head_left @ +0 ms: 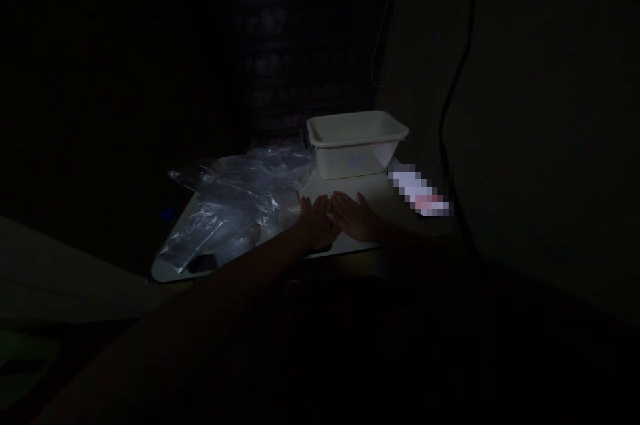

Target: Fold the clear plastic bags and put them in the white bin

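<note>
In dim light, my left hand (319,222) and my right hand (355,215) are over the near part of a pale table (345,190), their fingers stretched out and overlapping at the tips. Both hands are open, and I see nothing held in either. Clear plastic bags (235,202) lie in a loose, shiny heap just left of my left hand. Beyond the hands stands a white plastic tub (353,157), its inside partly visible. Whether the palms touch the tabletop is too dark to tell.
A bright, pixelated flat object (420,193) lies at the table's right side. A small dark item (203,263) is at the front left corner among the bags. Down the wall on the right hangs a black cable (443,125). Much of the surroundings is dark.
</note>
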`<state>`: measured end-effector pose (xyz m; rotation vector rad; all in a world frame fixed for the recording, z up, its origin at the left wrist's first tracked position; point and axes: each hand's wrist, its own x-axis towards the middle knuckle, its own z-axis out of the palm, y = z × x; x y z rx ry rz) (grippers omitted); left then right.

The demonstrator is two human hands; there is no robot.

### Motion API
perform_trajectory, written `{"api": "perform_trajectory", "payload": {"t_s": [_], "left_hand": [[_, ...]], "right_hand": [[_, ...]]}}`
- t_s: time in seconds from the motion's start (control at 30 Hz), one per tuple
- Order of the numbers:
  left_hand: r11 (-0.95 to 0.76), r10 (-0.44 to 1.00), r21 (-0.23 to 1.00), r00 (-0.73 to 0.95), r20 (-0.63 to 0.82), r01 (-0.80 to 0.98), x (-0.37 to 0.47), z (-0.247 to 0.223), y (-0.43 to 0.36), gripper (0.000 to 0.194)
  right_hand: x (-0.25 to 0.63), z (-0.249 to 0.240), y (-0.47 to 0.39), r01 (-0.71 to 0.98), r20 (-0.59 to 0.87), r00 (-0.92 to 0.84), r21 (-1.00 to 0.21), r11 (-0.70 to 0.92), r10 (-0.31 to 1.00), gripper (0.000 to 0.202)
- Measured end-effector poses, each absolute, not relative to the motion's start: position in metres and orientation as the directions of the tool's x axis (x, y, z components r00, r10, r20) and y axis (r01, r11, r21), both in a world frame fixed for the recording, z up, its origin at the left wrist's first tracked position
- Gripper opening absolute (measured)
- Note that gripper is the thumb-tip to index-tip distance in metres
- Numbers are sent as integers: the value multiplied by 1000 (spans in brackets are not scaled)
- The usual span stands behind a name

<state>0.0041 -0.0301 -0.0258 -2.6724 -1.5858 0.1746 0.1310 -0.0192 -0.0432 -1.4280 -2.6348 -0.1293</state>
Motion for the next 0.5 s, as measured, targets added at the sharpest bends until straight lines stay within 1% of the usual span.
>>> {"api": "perform_trajectory", "payload": {"t_s": [0.1,0.27,0.37,0.43,0.5], "left_hand": [[-483,875,-90,477,-81,871,4,-25,-31,60],[-494,869,-73,489,-83,866,3,-25,-30,59],[-513,856,-45,506,-111,857,3,-21,-28,59],[-509,857,-21,504,-109,860,1,-14,-24,59],[-469,882,-6,468,-64,883,-3,-7,-19,55]], "right_hand": [[130,-42,-20,844,148,-528,-16,536,836,53],[127,-38,-19,860,119,-486,-111,498,866,51],[126,-28,-11,856,101,-473,-184,483,876,44],[127,-19,-3,867,82,-432,-235,438,898,39],[129,-12,6,896,97,-364,-236,377,926,33]]}}
